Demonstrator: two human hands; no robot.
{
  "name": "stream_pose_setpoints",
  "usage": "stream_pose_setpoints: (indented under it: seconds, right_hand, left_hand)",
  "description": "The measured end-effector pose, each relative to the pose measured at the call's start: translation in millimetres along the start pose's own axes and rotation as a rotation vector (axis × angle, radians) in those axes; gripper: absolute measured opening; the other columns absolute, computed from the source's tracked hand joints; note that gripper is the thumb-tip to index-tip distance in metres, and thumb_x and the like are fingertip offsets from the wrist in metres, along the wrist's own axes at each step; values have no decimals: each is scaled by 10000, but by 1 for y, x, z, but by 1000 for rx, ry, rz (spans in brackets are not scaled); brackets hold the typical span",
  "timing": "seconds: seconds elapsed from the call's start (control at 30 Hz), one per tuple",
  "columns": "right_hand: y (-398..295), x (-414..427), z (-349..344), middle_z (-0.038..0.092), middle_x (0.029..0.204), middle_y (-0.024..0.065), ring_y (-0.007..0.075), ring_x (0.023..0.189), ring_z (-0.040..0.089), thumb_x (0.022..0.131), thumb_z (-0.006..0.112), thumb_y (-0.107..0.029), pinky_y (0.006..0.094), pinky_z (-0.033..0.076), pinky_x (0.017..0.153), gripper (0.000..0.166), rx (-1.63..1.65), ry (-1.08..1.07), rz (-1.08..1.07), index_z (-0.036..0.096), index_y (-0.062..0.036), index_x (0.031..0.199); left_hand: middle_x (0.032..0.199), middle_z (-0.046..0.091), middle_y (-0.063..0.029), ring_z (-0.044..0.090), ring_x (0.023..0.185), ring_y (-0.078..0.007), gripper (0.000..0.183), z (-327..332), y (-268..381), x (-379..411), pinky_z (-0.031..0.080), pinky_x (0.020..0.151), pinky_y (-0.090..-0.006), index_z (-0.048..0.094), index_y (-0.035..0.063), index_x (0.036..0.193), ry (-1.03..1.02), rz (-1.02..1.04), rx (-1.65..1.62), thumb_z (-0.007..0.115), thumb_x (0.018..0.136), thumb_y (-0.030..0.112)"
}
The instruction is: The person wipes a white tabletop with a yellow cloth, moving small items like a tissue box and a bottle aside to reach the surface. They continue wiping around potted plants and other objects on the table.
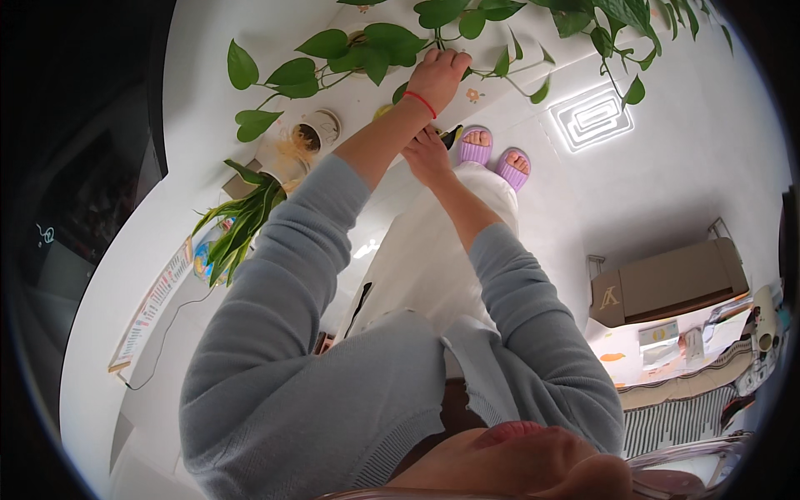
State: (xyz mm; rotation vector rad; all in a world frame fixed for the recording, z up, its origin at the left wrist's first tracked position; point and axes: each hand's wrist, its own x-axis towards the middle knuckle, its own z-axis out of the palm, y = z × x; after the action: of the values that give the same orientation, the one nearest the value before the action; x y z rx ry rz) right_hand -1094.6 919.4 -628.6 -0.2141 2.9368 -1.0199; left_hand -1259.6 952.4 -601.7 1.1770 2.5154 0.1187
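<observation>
My left hand (440, 78), with a red cord at the wrist, reaches among the trailing stems of a heart-leaved pothos (394, 47). Its fingers are curled where stems and a leaf come out beside it. The fingertips face away, so what they hold is hidden. Just below, my right hand (430, 155) lies partly behind the left wrist, and its fingertips are covered. A dark thing with a yellow edge (451, 136) shows right beside it, too small to name. Something yellow (382, 112) peeks out left of my left forearm.
On a pale surface at left are a white pot (322, 128) and a plant with long yellow-edged leaves (244, 219), near a globe (203, 259). My purple slippers (476, 142) are on the floor. A brown chair (678, 278) stands by a table with papers at right.
</observation>
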Motion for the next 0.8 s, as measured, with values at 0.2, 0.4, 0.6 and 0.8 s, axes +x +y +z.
stream_pose_setpoints:
  seconds: [0.2,0.4,0.6,0.8]
  right_hand:
    - [47,5,-30,533,1349,30,299,1322,460,855,644,-201,506,348,1162,313,-68,127,105,703,-168,1161]
    - [125,30,-80,552,1378,0,296,1256,518,880,606,-174,485,417,1101,241,-98,140,108,741,-190,1079]
    - [211,76,-134,518,1419,17,328,1238,524,828,637,-225,474,463,1034,378,-204,300,56,698,-213,1202]
    - [264,90,-174,613,1335,87,349,1189,580,894,563,-194,426,508,988,435,-305,265,275,614,-212,1326]
  left_hand:
    - [1088,616,-94,570,1072,-321,315,-31,17,-7,446,974,-423,549,106,1141,202,17,-197,601,845,11]
    - [1085,600,-97,579,1070,-317,363,-50,23,-17,437,981,-442,530,79,1138,247,48,-235,684,819,1]
    - [1064,586,-94,563,1035,-314,363,-43,26,-26,421,946,-439,503,69,1105,203,61,-267,691,808,-22]
    - [1132,586,-121,545,1099,-340,420,-28,18,-24,437,979,-449,515,87,1171,93,-41,-203,722,807,62]
